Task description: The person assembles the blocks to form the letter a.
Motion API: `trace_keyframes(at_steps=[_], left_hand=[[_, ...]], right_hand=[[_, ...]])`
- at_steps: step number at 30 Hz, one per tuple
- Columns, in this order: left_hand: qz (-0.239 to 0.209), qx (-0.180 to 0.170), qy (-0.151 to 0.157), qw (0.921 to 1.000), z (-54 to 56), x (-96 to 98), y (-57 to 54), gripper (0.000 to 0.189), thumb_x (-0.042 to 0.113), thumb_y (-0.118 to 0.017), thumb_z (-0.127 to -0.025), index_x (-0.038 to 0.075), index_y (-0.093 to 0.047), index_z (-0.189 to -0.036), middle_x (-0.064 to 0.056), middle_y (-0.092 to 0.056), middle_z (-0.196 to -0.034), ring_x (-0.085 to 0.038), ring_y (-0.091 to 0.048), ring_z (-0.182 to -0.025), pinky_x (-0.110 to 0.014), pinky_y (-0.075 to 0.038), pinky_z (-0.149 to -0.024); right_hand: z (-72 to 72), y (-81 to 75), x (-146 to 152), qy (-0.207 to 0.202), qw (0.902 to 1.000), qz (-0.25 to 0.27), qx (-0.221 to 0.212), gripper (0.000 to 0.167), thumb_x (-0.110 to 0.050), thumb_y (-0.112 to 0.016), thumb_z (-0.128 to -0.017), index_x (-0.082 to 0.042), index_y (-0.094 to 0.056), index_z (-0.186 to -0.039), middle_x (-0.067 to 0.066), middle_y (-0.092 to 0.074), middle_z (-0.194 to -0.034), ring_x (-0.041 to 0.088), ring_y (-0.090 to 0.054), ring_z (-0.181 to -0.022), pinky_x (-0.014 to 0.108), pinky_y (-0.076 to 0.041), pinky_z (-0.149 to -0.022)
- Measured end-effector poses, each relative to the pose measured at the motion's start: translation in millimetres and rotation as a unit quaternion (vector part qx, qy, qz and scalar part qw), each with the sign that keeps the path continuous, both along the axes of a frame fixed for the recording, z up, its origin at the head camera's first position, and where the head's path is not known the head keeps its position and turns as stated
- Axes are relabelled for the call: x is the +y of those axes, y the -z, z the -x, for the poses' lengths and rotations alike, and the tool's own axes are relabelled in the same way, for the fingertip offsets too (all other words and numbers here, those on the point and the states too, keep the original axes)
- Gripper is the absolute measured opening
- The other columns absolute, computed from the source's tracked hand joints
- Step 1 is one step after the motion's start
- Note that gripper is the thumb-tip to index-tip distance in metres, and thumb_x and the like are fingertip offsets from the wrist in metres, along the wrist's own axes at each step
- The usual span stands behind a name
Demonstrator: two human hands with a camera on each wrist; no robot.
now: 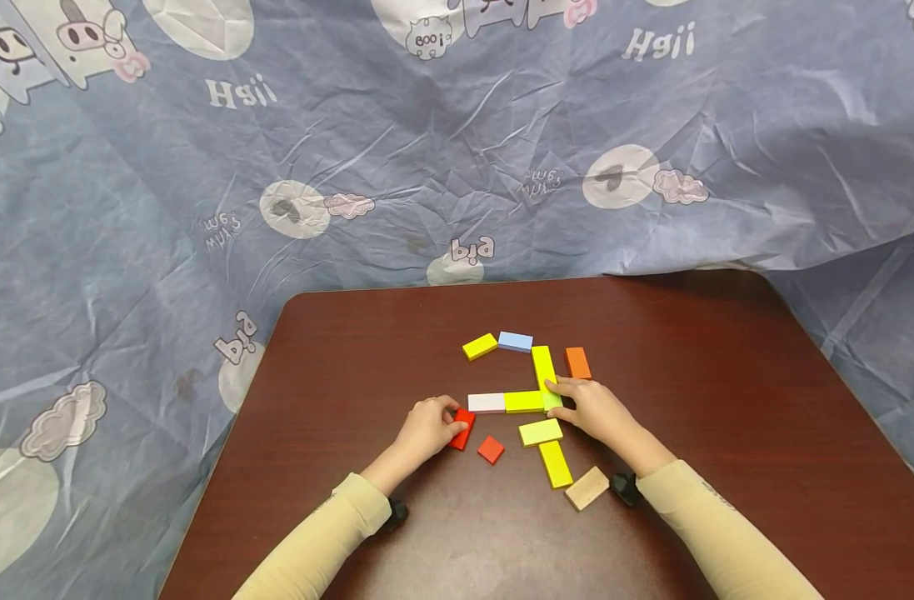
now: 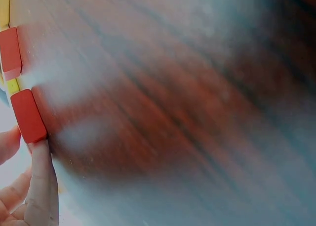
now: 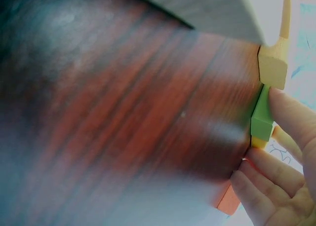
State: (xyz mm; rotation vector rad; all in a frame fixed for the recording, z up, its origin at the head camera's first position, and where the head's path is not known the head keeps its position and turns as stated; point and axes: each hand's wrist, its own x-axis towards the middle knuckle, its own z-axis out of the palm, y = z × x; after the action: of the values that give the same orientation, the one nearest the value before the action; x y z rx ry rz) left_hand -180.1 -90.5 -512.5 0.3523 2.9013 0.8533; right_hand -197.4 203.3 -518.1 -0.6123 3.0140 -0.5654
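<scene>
My left hand (image 1: 425,427) pinches a red block (image 1: 466,418) between thumb and fingers at the left of the block layout. In the left wrist view that red block (image 2: 28,116) stands out beside the fingertips. My right hand (image 1: 597,410) holds a green block (image 1: 552,402), thumb at its near end and fingers at the far side. The green block (image 3: 262,114) meets the near end of a long yellow block (image 1: 542,362). A second yellow block (image 1: 524,402) and a whitish block (image 1: 486,403) run leftward from there.
Toward the back lie a yellow block (image 1: 480,347), a blue block (image 1: 515,342) and an orange block (image 1: 577,362). Nearer are a small red block (image 1: 491,450), two yellow blocks (image 1: 555,465) and a wooden block (image 1: 587,488). A patterned cloth (image 1: 397,167) hangs behind the table (image 1: 337,350).
</scene>
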Motion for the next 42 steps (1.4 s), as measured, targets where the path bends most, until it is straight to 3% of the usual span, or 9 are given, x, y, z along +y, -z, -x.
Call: trace_keyframes(at_steps=[9,12,15,19,22,25,31,42], left_hand=[[-0.005,-0.001,-0.009,0.9999,-1.8,1.5,1.7,0.03,0.018,-0.079,-0.083,0.003,-0.07,-0.108,-0.003,-0.064,-0.079,-0.012,-0.059,-0.069,-0.026,-0.05,-0.064],[0.004,0.01,0.005,0.9999,-1.2,-0.6,3.2,0.03,0.019,-0.078,-0.084,0.004,-0.07,-0.109,-0.004,-0.065,-0.082,-0.013,-0.06,-0.071,-0.026,-0.051,-0.065],[0.027,0.026,0.041,0.9985,1.4,-4.4,2.6,0.033,0.023,-0.076,-0.087,0.007,-0.069,-0.115,-0.005,-0.066,-0.094,-0.017,-0.063,-0.085,-0.031,-0.053,-0.076],[0.069,0.033,0.116,0.9904,7.0,-10.6,-2.1,0.044,0.025,-0.073,-0.089,0.015,-0.063,-0.131,-0.007,-0.064,-0.119,-0.026,-0.058,-0.111,-0.041,-0.05,-0.096],[0.092,0.025,0.166,0.9815,10.2,-14.2,-6.5,0.05,0.025,-0.072,-0.09,0.018,-0.059,-0.138,-0.011,-0.059,-0.134,-0.032,-0.052,-0.126,-0.045,-0.045,-0.104],[0.109,0.008,0.193,0.9751,11.4,-17.0,-8.5,0.052,0.027,-0.07,-0.092,0.019,-0.056,-0.141,-0.016,-0.051,-0.145,-0.037,-0.044,-0.135,-0.049,-0.041,-0.109],[0.11,-0.029,0.203,0.9725,12.2,-20.9,-8.6,0.055,0.032,-0.066,-0.095,0.022,-0.05,-0.146,-0.017,-0.042,-0.153,-0.042,-0.032,-0.144,-0.052,-0.036,-0.112],[0.114,-0.024,0.218,0.969,15.1,-22.5,-3.5,0.055,0.036,-0.064,-0.096,0.024,-0.048,-0.147,-0.017,-0.041,-0.154,-0.043,-0.031,-0.145,-0.052,-0.036,-0.113]], right_hand=[[-0.4,-0.4,-0.2,-0.003,1.0,0.002,-0.003,0.056,-0.027,-0.078,-0.084,-0.006,-0.063,-0.133,0.023,-0.062,-0.131,0.038,-0.061,-0.119,0.052,-0.05,-0.096],[-0.8,-0.6,-1.1,-0.004,1.0,-0.002,-0.004,0.055,-0.027,-0.078,-0.084,-0.006,-0.063,-0.133,0.023,-0.063,-0.131,0.038,-0.062,-0.119,0.051,-0.05,-0.096],[-0.7,-1.3,-1.9,-0.004,1.0,-0.004,-0.003,0.055,-0.028,-0.078,-0.084,-0.006,-0.063,-0.132,0.023,-0.063,-0.13,0.038,-0.062,-0.118,0.051,-0.05,-0.096],[-0.3,-2.2,-2.0,-0.006,1.0,-0.004,-0.001,0.055,-0.027,-0.078,-0.083,-0.006,-0.063,-0.132,0.023,-0.063,-0.13,0.039,-0.062,-0.118,0.051,-0.05,-0.095],[-0.2,-3.1,-2.1,-0.005,1.0,-0.001,-0.004,0.055,-0.027,-0.079,-0.083,-0.006,-0.063,-0.132,0.024,-0.063,-0.13,0.039,-0.062,-0.118,0.052,-0.05,-0.095],[-0.3,-3.2,-2.3,-0.005,1.0,-0.002,-0.006,0.056,-0.027,-0.079,-0.083,-0.006,-0.063,-0.132,0.023,-0.063,-0.13,0.038,-0.062,-0.119,0.051,-0.05,-0.096],[-0.6,-3.7,-3.2,-0.002,1.0,-0.004,-0.007,0.055,-0.027,-0.079,-0.083,-0.006,-0.063,-0.132,0.023,-0.063,-0.131,0.038,-0.062,-0.119,0.051,-0.05,-0.096],[-0.1,0.6,-0.5,0.003,0.9998,0.015,-0.011,0.057,-0.026,-0.079,-0.084,-0.006,-0.062,-0.133,0.02,-0.063,-0.132,0.036,-0.061,-0.121,0.051,-0.049,-0.098]])
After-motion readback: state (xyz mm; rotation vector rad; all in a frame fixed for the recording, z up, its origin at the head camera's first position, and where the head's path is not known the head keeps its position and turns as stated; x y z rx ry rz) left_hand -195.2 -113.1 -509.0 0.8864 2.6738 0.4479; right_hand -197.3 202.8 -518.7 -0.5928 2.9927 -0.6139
